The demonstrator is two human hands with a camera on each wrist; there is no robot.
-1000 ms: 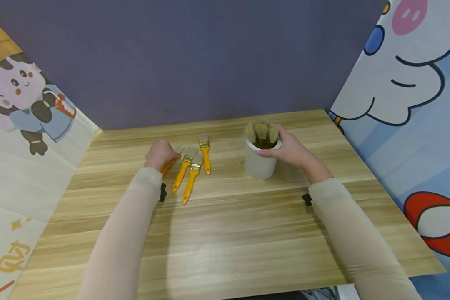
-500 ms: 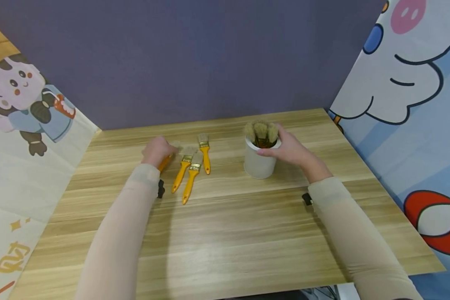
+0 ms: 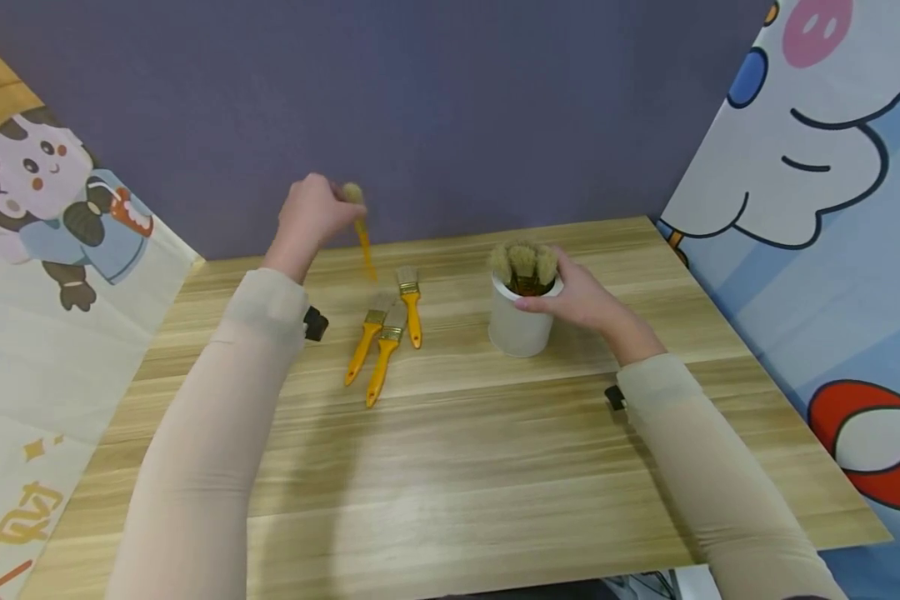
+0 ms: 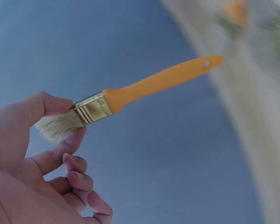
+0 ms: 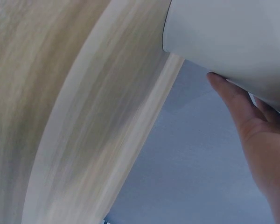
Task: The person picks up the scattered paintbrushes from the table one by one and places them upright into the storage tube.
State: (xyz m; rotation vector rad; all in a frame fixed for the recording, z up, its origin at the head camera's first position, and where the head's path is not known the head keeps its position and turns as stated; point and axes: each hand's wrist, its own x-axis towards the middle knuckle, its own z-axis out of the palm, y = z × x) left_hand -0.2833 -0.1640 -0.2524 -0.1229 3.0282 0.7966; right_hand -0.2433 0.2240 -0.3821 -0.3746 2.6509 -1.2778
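Note:
My left hand (image 3: 311, 218) is raised above the back of the table, pinching a paintbrush (image 4: 154, 85) between thumb and finger where bristles meet the metal band. Its orange handle hangs downward in the head view. To the right stands a white cylindrical container (image 3: 520, 327), upright, with several brushes in it, bristles (image 3: 523, 260) up. My right hand (image 3: 581, 296) grips the container near its rim from the right; the right wrist view has the fingers (image 5: 233, 95) against its wall. Three orange-handled paintbrushes lie on the table: one brush (image 3: 411, 308), another brush (image 3: 364, 343), and a third brush (image 3: 384, 358).
The wooden table (image 3: 480, 475) runs back to a dark blue-grey wall (image 3: 435, 117). Cartoon-printed panels stand on the left (image 3: 67, 333) and right (image 3: 832, 275) sides. Cables show below the table's front edge at the lower right.
My left hand has lifted the paintbrush off the table and moved up and back with it, its handle now hanging down. The right hand and the container have stayed in place.

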